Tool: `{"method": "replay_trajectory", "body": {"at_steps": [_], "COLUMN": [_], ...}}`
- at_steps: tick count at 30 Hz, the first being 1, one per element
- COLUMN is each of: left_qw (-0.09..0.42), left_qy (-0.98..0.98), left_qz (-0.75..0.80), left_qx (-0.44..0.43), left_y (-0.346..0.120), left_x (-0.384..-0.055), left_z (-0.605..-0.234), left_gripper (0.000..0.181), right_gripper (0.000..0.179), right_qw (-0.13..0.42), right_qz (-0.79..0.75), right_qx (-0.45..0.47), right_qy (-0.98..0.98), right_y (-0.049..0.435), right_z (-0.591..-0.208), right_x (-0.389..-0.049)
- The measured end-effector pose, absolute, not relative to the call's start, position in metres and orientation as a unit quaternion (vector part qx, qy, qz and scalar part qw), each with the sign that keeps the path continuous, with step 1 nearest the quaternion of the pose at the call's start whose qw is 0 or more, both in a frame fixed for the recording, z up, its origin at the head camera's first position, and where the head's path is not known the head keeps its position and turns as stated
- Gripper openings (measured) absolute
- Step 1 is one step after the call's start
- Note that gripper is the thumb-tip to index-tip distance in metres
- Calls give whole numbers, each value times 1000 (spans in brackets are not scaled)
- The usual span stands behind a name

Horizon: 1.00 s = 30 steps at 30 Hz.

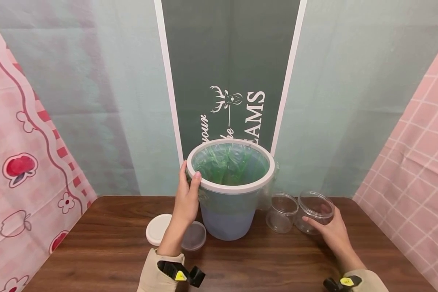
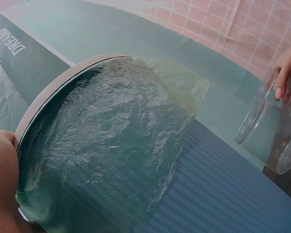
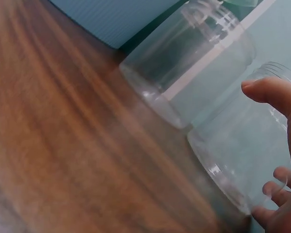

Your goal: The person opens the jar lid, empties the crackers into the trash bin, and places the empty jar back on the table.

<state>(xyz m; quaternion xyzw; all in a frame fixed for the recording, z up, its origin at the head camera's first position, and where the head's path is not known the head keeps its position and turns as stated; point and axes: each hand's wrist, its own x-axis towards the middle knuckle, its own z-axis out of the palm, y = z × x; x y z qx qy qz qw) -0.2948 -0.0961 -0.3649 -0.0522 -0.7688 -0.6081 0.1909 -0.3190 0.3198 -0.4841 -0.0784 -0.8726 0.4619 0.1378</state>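
Note:
My left hand point(image 1: 185, 200) grips the white rim point(image 1: 237, 189) of a blue trash bin point(image 1: 226, 223) on its left side, thumb over the front. A thin green bag point(image 1: 219, 162) lines the bin and folds down over its outside, as the left wrist view shows too. My right hand point(image 1: 333, 233) holds a clear plastic jar point(image 1: 310, 225) from the right, thumb at the front and fingers around the far side. Left of it a second clear jar point(image 1: 280, 222) stands upright and open-topped. In the right wrist view the held jar point(image 3: 228, 141) is close beside the other jar point(image 3: 179, 63).
A white round lid point(image 1: 157, 229) and a translucent round lid point(image 1: 194, 237) lie left of the bin, partly behind my left forearm. The wooden table point(image 1: 277, 263) ends at a green cloth backdrop point(image 1: 131, 121), with pink cloths at both sides.

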Motion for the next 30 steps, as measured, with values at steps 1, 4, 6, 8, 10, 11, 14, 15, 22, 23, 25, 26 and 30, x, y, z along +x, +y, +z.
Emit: {"method": "replay_trajectory", "body": {"at_steps": [1,4,6,8,10,11,14,15,22,23,25,26,30], "left_qw": [191,192,189,185,180,178,172,169,157,158,160,158,155], "left_qy": [-768,-765,-765,-766,-770,-772,-775,-777,-795,-798,-805,-809,-828], "left_qz": [-609,-612,-614,-613,-610,-608,-606,-605,-584,-580,-569,-565,-537], "left_qx": [-52,-55,-57,-58,-55,-54,-48,-47,-45,-45,-45,-43,-48], "left_y": [-96,-95,-94,-93,-92,-92,-92,-92,-99,-101,-108,-112,-129], "left_x": [-295,-295,-294,-294,-294,-294,-293,-293,-293,-293,-291,-290,-283], "left_z": [-365,-364,-365,-365,-366,-366,-365,-366,-373,-375,-379,-381,-392], "left_gripper": [71,70,70,70,71,71,72,73,70,69,66,66,63], "right_gripper": [112,111,109,108,107,107,109,110,117,117,116,116,112], "right_qw": [139,146,150,150,149,147,144,141,117,112,100,90,76], "right_qz": [460,458,459,456,457,456,462,464,475,480,493,493,478], "right_qx": [-76,-72,-72,-78,-78,-79,-70,-67,-45,-38,-20,-14,12], "right_qy": [-874,-874,-873,-874,-874,-874,-872,-872,-871,-869,-864,-865,-875], "right_y": [320,320,322,323,325,326,328,329,335,336,337,338,344], "right_z": [-486,-489,-492,-494,-495,-496,-497,-496,-499,-500,-501,-501,-494], "right_x": [-320,-319,-317,-315,-313,-313,-313,-314,-309,-308,-304,-302,-291]}}
